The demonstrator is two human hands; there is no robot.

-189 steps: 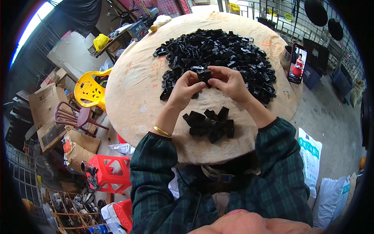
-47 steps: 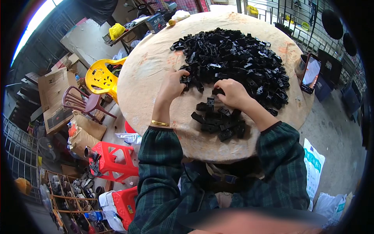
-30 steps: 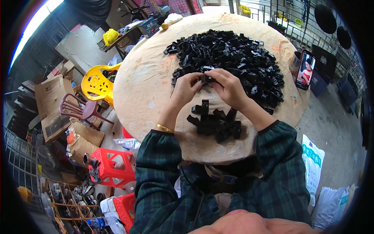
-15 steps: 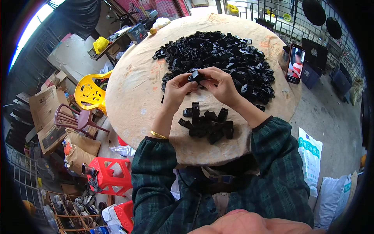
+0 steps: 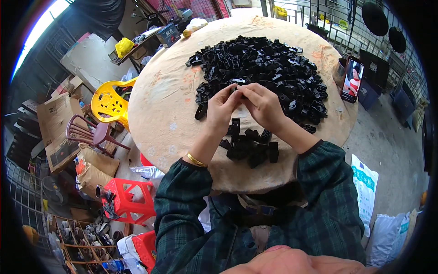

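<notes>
My left hand (image 5: 222, 108) and my right hand (image 5: 262, 106) meet above the round table, fingertips pinched together around a small black plastic part (image 5: 236, 88). The fingers cover most of that part. Behind my hands spreads a large heap of similar black plastic parts (image 5: 260, 59). A smaller pile of black parts (image 5: 251, 148) lies between my forearms, near the table's front edge. A gold bangle circles my left wrist.
A patterned beige cloth covers the table (image 5: 155, 114). A phone (image 5: 352, 78) stands at its right edge beside a metal cup (image 5: 340, 68). Left of the table are a yellow chair (image 5: 109, 102), a maroon chair (image 5: 93, 132) and a red stool (image 5: 130, 201). White sacks (image 5: 364, 187) stand at right.
My hands have drawn closer together, and the black part, plainly seen before, is now mostly hidden by my fingers. The whole view has shifted slightly.
</notes>
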